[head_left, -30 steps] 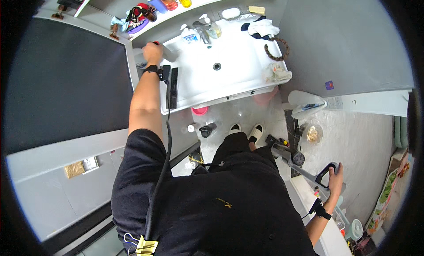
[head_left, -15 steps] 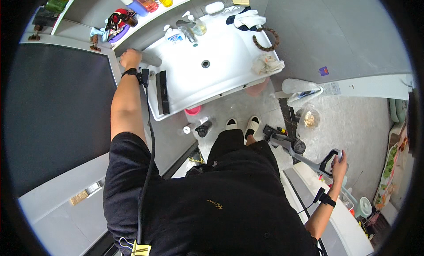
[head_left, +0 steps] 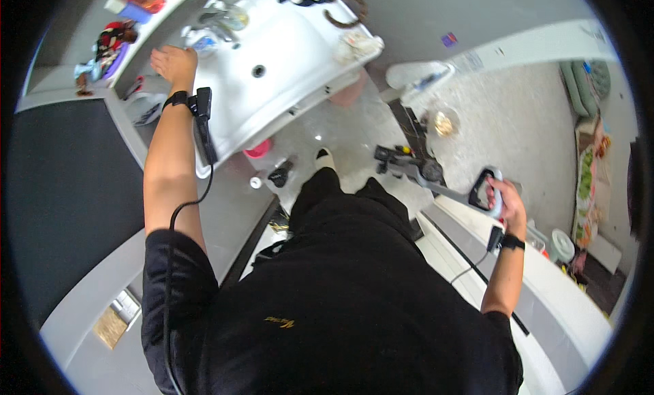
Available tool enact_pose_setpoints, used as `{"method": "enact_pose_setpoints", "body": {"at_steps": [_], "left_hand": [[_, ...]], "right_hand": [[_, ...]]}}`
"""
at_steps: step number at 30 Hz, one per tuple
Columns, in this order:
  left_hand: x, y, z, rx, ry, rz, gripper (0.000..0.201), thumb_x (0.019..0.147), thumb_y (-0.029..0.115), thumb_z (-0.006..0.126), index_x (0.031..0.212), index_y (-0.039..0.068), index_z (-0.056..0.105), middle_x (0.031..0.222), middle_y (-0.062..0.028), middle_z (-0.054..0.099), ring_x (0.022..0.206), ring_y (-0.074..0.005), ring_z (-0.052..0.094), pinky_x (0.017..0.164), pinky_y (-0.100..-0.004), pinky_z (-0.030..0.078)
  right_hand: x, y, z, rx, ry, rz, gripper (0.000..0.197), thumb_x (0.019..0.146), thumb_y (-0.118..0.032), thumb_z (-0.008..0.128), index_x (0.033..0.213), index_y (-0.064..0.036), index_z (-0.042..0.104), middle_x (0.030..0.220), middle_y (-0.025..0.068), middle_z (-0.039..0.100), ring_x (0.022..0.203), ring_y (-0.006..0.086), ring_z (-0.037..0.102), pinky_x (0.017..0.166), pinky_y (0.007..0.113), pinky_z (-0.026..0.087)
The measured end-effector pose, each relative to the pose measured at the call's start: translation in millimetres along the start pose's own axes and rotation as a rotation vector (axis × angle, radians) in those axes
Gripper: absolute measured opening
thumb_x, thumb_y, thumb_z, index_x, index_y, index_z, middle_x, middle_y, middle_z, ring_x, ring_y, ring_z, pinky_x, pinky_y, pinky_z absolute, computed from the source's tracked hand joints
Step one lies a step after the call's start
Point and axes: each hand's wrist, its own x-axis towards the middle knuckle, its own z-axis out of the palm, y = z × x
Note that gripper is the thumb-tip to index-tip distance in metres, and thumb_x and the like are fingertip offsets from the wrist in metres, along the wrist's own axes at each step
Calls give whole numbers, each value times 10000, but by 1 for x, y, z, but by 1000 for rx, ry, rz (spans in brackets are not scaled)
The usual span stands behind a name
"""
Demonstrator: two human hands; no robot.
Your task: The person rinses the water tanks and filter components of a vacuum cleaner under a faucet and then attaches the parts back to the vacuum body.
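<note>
My left hand point(head_left: 176, 64) is over the left end of the white sink point(head_left: 300, 57), near the shelf edge and a pump bottle point(head_left: 202, 40). Its fingers are stretched out, and I see nothing in them. Low on the right, my right hand point(head_left: 505, 199) is wrapped round the loop handle of a grey stick floor cleaner point(head_left: 436, 184). The cleaner's shaft slants down to a dark head point(head_left: 390, 156) near the doorway strip. A black strap with a small device sits on each wrist.
A shelf point(head_left: 146, 37) with bottles curves along the upper left. A dark panel point(head_left: 75, 190) stands at my left. On the floor are a pink basin point(head_left: 259, 148), a dark bottle point(head_left: 279, 173) and a clear bag point(head_left: 443, 124). A white ledge point(head_left: 545, 259) runs at my right.
The view has shifted, so the sink lies farther up and left. My left hand has come away from a grey cylinder and its fingers have straightened. My right hand keeps its grip on the floor cleaner.
</note>
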Motion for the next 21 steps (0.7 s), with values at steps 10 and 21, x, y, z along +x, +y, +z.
{"method": "enact_pose_setpoints", "body": {"at_steps": [10, 21], "left_hand": [[-228, 155, -172, -922, -452, 196, 191, 977, 270, 582, 1011, 91, 642, 877, -171, 703, 810, -410, 686, 710, -503, 540], [-619, 245, -185, -1258, -2376, -996, 1274, 855, 840, 527, 1552, -146, 121, 1474, -419, 408, 1330, -522, 503, 1099, -603, 439]], "right_hand": [[-55, 41, 54, 137, -154, 28, 191, 953, -149, 673, 879, -118, 500, 624, -30, 469, 446, 91, 405, 398, 277, 360], [-342, -34, 33, -454, -165, -334, 254, 848, -85, 729, 1008, -5, 549, 580, 2, 493, 347, 83, 440, 298, 256, 356]]}}
